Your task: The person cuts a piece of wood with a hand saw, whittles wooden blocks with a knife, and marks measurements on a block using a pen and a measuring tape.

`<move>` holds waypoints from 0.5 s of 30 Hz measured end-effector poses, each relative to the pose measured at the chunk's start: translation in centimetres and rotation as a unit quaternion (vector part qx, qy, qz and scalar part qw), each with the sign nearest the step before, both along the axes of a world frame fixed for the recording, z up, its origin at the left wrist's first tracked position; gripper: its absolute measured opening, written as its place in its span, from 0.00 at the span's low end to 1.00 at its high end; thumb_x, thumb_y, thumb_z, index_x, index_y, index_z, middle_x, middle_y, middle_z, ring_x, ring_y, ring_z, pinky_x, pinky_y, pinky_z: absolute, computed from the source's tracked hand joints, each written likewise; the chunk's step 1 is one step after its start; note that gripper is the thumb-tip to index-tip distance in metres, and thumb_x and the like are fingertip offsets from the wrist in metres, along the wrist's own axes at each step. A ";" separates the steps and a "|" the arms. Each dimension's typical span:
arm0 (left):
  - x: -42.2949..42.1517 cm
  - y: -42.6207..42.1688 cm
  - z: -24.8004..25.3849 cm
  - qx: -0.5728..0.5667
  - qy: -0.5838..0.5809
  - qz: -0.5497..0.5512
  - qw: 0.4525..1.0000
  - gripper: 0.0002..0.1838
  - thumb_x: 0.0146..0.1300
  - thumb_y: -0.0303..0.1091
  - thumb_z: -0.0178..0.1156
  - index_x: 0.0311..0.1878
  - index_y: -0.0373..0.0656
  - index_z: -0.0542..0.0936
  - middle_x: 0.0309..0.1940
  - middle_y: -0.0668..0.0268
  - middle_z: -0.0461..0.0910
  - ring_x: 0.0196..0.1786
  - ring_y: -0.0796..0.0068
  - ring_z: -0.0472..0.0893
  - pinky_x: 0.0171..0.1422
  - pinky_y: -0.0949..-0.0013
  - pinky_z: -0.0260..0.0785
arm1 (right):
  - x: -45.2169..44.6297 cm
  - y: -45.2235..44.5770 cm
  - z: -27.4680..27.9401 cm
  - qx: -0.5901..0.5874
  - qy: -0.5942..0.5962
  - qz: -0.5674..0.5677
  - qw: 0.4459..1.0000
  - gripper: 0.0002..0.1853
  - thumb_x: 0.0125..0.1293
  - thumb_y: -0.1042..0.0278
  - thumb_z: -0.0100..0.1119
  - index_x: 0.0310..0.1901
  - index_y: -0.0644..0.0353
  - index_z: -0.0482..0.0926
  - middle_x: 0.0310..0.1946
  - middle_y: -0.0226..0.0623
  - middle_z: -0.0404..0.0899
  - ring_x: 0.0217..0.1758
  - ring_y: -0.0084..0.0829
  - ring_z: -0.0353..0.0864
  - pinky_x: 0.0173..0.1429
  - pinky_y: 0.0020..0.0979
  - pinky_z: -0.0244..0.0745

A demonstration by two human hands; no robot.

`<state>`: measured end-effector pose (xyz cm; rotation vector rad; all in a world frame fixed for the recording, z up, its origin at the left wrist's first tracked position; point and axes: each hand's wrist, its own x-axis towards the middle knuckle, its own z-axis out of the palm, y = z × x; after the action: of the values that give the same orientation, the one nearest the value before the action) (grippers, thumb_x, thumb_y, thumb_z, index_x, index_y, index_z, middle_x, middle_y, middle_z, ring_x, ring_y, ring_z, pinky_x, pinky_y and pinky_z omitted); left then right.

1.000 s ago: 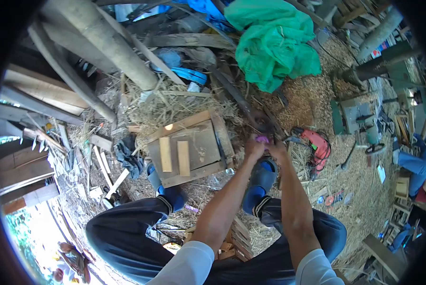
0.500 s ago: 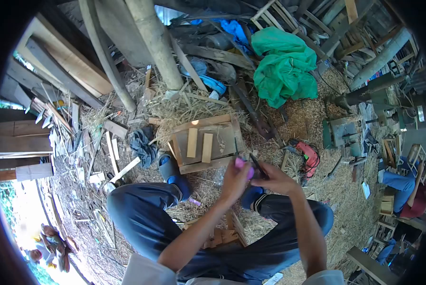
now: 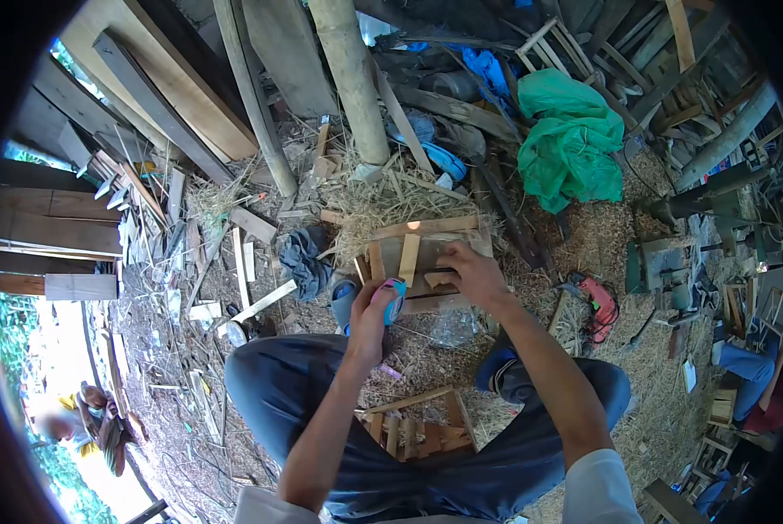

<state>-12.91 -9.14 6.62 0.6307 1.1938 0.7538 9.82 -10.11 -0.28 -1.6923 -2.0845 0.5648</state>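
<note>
My left hand (image 3: 369, 325) is closed around a small rounded pink-and-turquoise object (image 3: 397, 299), whose exact kind I cannot make out. To its right, my right hand (image 3: 472, 275) has its fingers on a short wooden strip (image 3: 440, 279), seen partly end-on. Both hands are above a low board with a wooden rim (image 3: 435, 226). Another pale wooden strip (image 3: 409, 258) lies on that board between my hands. The dark thin tool seen earlier in my right hand does not show.
A wooden frame with blocks (image 3: 409, 402) lies between my legs. Around me are a red power tool (image 3: 597, 307), a green plastic sheet (image 3: 570, 144), a dark cloth (image 3: 304, 262) and a bamboo post (image 3: 349, 83). Shavings cover the ground. Other people are at left and right.
My hands have moved apart. The right hand has reached over the board and taken hold of a strip that lay there. The view has shifted, so the scene sits further right.
</note>
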 end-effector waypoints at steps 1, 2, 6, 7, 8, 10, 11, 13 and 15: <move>0.1 0.8 2.5 0.045 0.031 -0.070 0.996 0.15 0.62 0.37 0.58 0.49 0.39 0.75 0.37 0.67 0.76 0.38 0.78 0.75 0.40 0.72 0.71 | 0.0 0.0 0.5 -0.036 -0.013 -0.038 0.999 0.11 0.60 0.65 0.62 0.46 0.47 0.83 0.52 0.23 0.73 0.44 0.34 0.82 0.44 0.38 0.79; -0.1 1.5 4.0 0.091 0.063 -0.140 0.984 0.17 0.61 0.36 0.58 0.50 0.37 0.75 0.37 0.66 0.76 0.36 0.79 0.74 0.40 0.73 0.70 | -0.1 -0.1 1.0 -0.071 -0.024 -0.077 0.994 0.10 0.61 0.63 0.63 0.45 0.46 0.84 0.52 0.23 0.72 0.43 0.34 0.83 0.44 0.39 0.79; -0.8 4.1 6.1 0.260 0.168 -0.328 0.892 0.21 0.59 0.38 0.61 0.53 0.36 0.74 0.37 0.59 0.78 0.38 0.73 0.76 0.45 0.68 0.71 | -0.6 0.0 3.3 -0.038 0.008 -0.116 0.993 0.10 0.64 0.61 0.62 0.46 0.49 0.84 0.46 0.27 0.77 0.37 0.35 0.84 0.42 0.37 0.78; -0.7 4.6 5.7 0.246 0.146 -0.329 0.900 0.23 0.57 0.39 0.63 0.53 0.35 0.74 0.37 0.59 0.79 0.38 0.70 0.78 0.45 0.66 0.72 | -0.8 0.2 4.6 -0.071 0.158 -0.213 0.962 0.11 0.64 0.60 0.63 0.46 0.52 0.84 0.41 0.31 0.80 0.35 0.34 0.83 0.41 0.35 0.77; -0.4 4.8 5.4 0.244 0.142 -0.332 0.900 0.23 0.57 0.39 0.63 0.53 0.35 0.74 0.37 0.59 0.79 0.38 0.70 0.78 0.45 0.66 0.72 | -0.9 0.2 6.0 -0.101 0.300 -0.303 0.899 0.13 0.63 0.60 0.64 0.46 0.56 0.84 0.36 0.34 0.82 0.34 0.32 0.83 0.40 0.34 0.76; 0.9 4.6 5.2 0.286 0.179 -0.336 0.879 0.24 0.56 0.39 0.64 0.52 0.35 0.74 0.36 0.57 0.79 0.36 0.69 0.78 0.46 0.64 0.72 | -1.6 -1.3 9.7 -0.163 0.288 -0.282 0.900 0.14 0.63 0.60 0.65 0.45 0.59 0.84 0.32 0.37 0.83 0.33 0.30 0.83 0.40 0.33 0.75; 1.5 4.3 4.8 0.289 0.194 -0.344 0.872 0.24 0.56 0.42 0.66 0.49 0.36 0.75 0.36 0.53 0.80 0.39 0.65 0.81 0.48 0.63 0.73 | -1.7 -2.1 10.7 -0.217 0.281 -0.258 0.898 0.15 0.63 0.60 0.65 0.43 0.62 0.84 0.28 0.39 0.84 0.33 0.28 0.82 0.40 0.32 0.74; 2.7 3.2 3.0 0.302 0.206 -0.363 0.857 0.22 0.57 0.42 0.66 0.49 0.38 0.74 0.36 0.55 0.80 0.38 0.67 0.80 0.47 0.65 0.72 | -1.6 -4.1 8.7 -0.216 0.317 -0.244 0.891 0.15 0.62 0.59 0.66 0.42 0.62 0.84 0.29 0.38 0.84 0.33 0.27 0.82 0.40 0.32 0.74; 3.4 2.0 1.5 0.305 0.239 -0.377 0.841 0.23 0.57 0.44 0.68 0.48 0.41 0.73 0.37 0.55 0.80 0.39 0.63 0.81 0.47 0.64 0.73 | -2.2 -5.1 5.7 -0.203 0.390 -0.240 0.866 0.15 0.59 0.58 0.67 0.41 0.61 0.85 0.31 0.35 0.86 0.30 0.22 0.78 0.36 0.30 0.71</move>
<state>-9.49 -7.18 8.12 1.7832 0.9929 0.2711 7.63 -15.17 5.42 -1.6892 -0.9712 1.3074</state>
